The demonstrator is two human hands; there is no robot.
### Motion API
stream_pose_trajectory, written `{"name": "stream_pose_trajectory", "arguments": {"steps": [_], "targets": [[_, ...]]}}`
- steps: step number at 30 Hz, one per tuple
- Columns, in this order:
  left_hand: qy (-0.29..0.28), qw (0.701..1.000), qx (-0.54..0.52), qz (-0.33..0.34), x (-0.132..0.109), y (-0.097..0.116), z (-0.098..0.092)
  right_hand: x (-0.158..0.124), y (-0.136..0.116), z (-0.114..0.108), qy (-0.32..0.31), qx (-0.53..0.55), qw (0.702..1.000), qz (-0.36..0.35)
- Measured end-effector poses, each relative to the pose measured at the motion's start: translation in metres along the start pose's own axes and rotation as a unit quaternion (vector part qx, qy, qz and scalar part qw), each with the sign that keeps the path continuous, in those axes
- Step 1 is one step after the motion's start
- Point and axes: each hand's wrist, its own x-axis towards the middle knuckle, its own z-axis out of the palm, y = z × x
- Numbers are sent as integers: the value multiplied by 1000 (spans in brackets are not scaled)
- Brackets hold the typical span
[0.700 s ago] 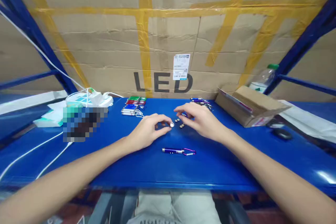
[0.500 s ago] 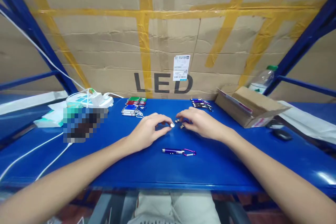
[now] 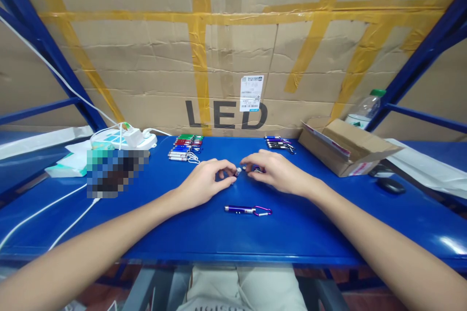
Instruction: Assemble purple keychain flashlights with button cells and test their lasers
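Both hands meet at the middle of the frame, low over the blue counter. The left hand has its grip clenched on a small silver piece, pinched between thumb and fingertips and held just above the counter. The right hand comes in from the right with its fingertips curled close against that piece. Whether its grip holds anything is too small to tell.

Just below the hands, lower centre, a purple keychain torch lies flat on the counter, well clear of both hands, with its clip to the right.

Above the left hand sits a neat row of coloured torches, and above the right hand a smaller bunch. An open cardboard box stands at the right, a white power strip at the left. A large taped carton marked LED fills the back.
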Motion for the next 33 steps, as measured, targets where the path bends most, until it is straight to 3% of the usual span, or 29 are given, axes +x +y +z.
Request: {"name": "stream_pose_trajectory", "arguments": {"steps": [3,7,20,28,33], "targets": [[-1,1000,18,11,0,-1,0,0,-5,-2,58,53,997,0],[2,999,29,21,0,-1,0,0,-14,-2,90,102,991,-13],[7,998,33,49,-2,0,0,-1,-23,-1,95,82,991,-52],[21,997,35,59,-2,2,-2,0,-16,-3,110,93,989,-21],[26,996,43,74,-3,2,-4,-1,3,-2,89,-13,996,-12]]}}
